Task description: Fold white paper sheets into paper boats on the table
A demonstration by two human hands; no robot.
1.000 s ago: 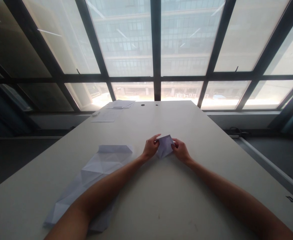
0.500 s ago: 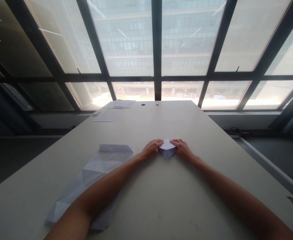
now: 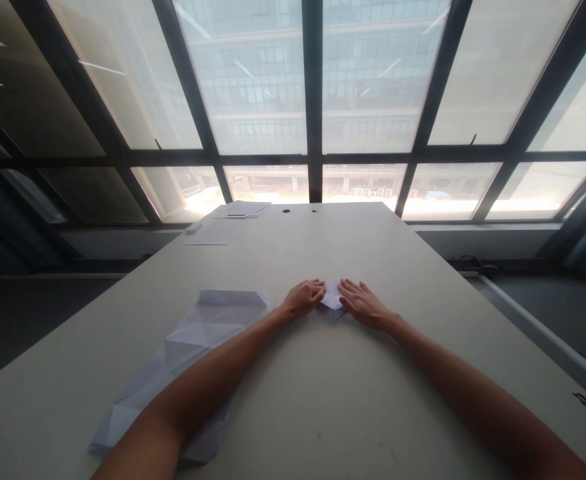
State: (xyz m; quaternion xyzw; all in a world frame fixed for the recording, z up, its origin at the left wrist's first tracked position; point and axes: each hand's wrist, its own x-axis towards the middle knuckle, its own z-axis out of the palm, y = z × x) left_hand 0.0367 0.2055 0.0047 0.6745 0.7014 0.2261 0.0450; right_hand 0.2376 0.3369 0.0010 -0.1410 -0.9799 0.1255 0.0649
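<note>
A small folded white paper (image 3: 333, 303) lies on the pale table (image 3: 323, 380), between my two hands. My left hand (image 3: 305, 297) has its fingers curled at the paper's left edge and grips it there. Flat over the right part of the paper rests my right hand (image 3: 363, 303), its fingers spread. A large creased sheet of paper (image 3: 197, 327) lies on the left, partly hidden beneath my left forearm.
Some flat sheets (image 3: 213, 232) lie at the table's far left corner. Two small dark holes are near the far edge. Tall windows with dark frames (image 3: 315, 100) stand beyond the table.
My right hand has moved from gripping the paper's right edge to lying flat over it with fingers spread. The folded paper looks flatter. My left hand has hardly moved.
</note>
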